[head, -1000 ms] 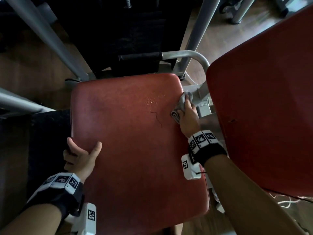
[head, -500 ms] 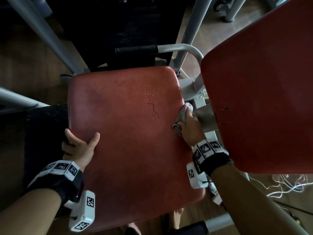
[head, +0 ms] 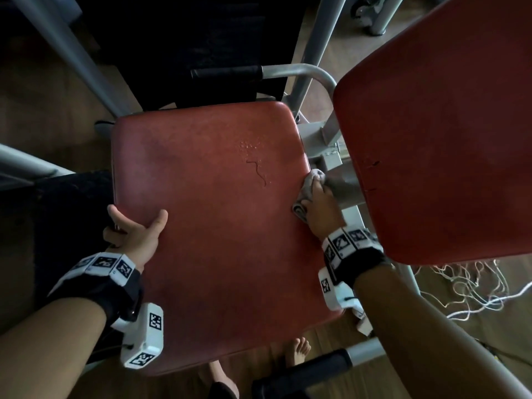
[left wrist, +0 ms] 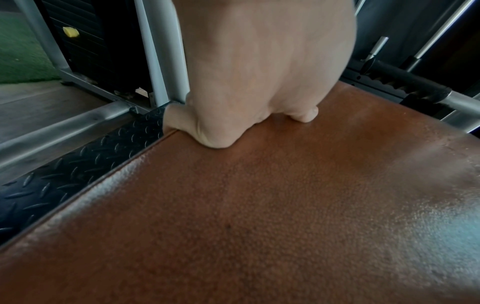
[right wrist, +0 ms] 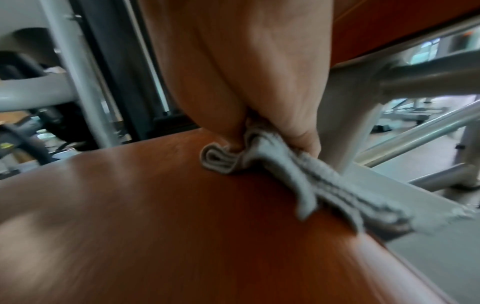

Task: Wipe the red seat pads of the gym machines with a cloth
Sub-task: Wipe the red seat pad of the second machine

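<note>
seat pad: red, fine pebbled grain, a dark squiggly line at 1 o'clock
back pad: red, plain
cloth: grey, ribbed folds
frame: silver-grey
grip: black
floor plate: black, raised diamond tread
floor: brown wood
wristbands: black, with white tiles bearing black square codes
cords: white, at 4 o'clock
turf: green

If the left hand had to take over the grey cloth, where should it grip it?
Probably the folded end of the bunched grey cloth, approached from the middle of the flat red seat pad. That fold lies bare on the pad, while the right hand covers the rest.
</note>
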Demonstrator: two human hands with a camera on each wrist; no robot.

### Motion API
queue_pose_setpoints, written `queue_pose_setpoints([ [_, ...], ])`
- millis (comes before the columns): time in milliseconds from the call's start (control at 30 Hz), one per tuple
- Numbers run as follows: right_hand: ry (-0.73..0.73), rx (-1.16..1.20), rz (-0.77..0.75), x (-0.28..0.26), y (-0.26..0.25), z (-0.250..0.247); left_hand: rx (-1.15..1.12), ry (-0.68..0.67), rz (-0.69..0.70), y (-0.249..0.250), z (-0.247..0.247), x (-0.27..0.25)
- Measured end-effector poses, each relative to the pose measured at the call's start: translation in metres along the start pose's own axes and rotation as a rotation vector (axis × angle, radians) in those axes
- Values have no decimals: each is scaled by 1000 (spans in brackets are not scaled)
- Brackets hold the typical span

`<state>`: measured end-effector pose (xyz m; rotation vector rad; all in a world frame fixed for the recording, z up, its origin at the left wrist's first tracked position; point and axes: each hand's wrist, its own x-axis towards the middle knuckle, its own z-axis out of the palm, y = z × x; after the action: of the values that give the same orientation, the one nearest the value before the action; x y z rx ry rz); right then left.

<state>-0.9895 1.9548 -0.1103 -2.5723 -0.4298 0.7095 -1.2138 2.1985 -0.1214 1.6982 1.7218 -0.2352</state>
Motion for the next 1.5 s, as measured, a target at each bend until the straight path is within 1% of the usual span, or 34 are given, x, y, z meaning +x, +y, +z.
queue_pose_setpoints([
  [100,-19,-6,43,-4,-1,-1,-3,1,9,-1,0,0],
  [167,-34,-45,66,-27,10,0,-1,10,12,-2,1,1],
  [300,-119,-109,159,-86,42,3,-18,29,15,-2,0,1],
  [400,-142,-109,209,-108,54,7,-22,16,12,0,0,0],
  [500,-119,-121,227,-105,49,8,-28,20,17,-2,1,2],
  [667,-52,-125,190,-92,35,7,-33,-26,20,0,-2,1],
  [733,-74,-124,196,-99,39,5,-29,-31,19,-2,-1,1],
  [900,-141,-118,262,-136,50,8,-37,-32,6,-1,-2,2],
  [1033,-181,-128,321,-123,52,5,-45,-24,-5,0,-1,2],
  [1133,-180,-131,313,-115,52,2,-55,-29,-16,0,0,2],
  [1333,-235,-213,326,-144,60,10,-45,-35,-21,3,-1,0],
  [1367,-239,-223,308,-147,59,11,-44,-32,-23,2,-1,1],
  [1433,-240,-238,219,-149,51,9,-37,-21,-25,1,0,2],
  [1500,-177,-267,47,-141,44,13,-30,-16,-24,1,0,2],
])
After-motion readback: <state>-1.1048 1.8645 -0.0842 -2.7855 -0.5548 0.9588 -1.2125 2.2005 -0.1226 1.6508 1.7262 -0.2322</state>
